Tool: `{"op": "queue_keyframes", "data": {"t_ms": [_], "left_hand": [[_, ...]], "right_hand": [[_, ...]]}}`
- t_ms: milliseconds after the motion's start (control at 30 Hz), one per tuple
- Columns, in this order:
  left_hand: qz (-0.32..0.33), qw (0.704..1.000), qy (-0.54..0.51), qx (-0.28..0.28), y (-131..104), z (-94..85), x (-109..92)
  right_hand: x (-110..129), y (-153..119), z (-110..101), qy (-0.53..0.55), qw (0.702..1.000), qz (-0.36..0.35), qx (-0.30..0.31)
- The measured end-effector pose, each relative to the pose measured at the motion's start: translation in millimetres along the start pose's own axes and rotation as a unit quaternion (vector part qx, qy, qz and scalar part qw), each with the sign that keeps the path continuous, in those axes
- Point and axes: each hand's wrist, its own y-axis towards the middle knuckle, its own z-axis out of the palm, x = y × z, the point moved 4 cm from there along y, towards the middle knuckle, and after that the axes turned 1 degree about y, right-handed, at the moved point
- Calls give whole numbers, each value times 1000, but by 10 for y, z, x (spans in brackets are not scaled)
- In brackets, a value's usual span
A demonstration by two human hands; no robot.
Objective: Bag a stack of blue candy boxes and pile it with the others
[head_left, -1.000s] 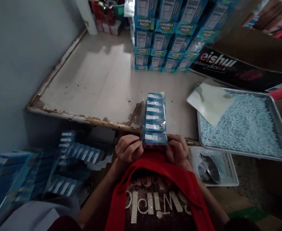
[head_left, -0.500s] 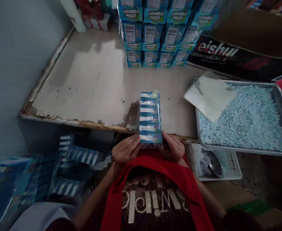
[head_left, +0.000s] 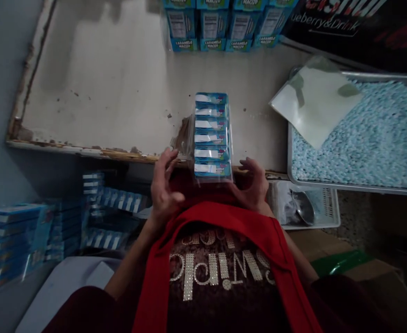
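Head view: a clear-wrapped pack of small blue boxes [head_left: 211,135] lies on the bench [head_left: 120,92], six boxes in a row running away from the person, with its near end at the bench's front edge and slightly overhanging it. The left hand [head_left: 163,187] is released, fingers spread and curled, just beside the pack's near left corner; whether a fingertip touches the wrapper cannot be told. The right hand [head_left: 253,185] is likewise released, fingers bent, just beside the near right corner, apart from the pack. Both hands hang off the front edge, above the person's red top [head_left: 220,259].

At the back edge of the bench stands a stack of blue cartons [head_left: 220,27] marked "CARAMELO MACIZO". At the right end of the bench lies a metal tray [head_left: 356,187] filled with pale blue candies [head_left: 363,134], with a clear empty bag [head_left: 314,104] lying over its far left corner. Below the tray's front edge is a white basket [head_left: 328,212] holding a metal scoop [head_left: 303,208]. Below the bench at the left lie more wrapped blue packs [head_left: 109,208].
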Motion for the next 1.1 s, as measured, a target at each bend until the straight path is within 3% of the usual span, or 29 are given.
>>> {"op": "queue_keyframes", "data": {"t_ms": [67,100,200,300,367,467,700,800,933,1033,1100], "left_hand": [[-68,996,-59,-17,299,-41,105],[-70,996,-44,-28,531,-30,147],[3,998,56,-32,1434,174,222],[-2,985,124,117,2247,623,287],[-36,966,119,228,2528,887,289],[-69,951,86,290,2611,1056,228],[-112,965,58,230,2486,1089,202],[-89,970,75,213,2532,1132,180],[-17,965,119,233,2595,1180,127],[-29,956,111,272,2619,1237,205],[-43,960,76,265,2663,1244,303]], "right_hand": [[10,-50,51,-13,999,22,23],[42,-63,75,-26,999,16,33],[189,-38,69,-76,996,-36,24],[371,66,-83,-92,987,-112,-63],[502,159,-164,-102,973,-183,-92],[627,310,-152,-89,964,-246,-43],[657,404,-43,-43,961,-273,-31],[659,403,-67,-16,963,-267,-30],[724,410,-55,-13,957,-288,-12],[784,396,-24,-20,942,-334,15],[774,380,-45,-44,940,-337,24]]}}
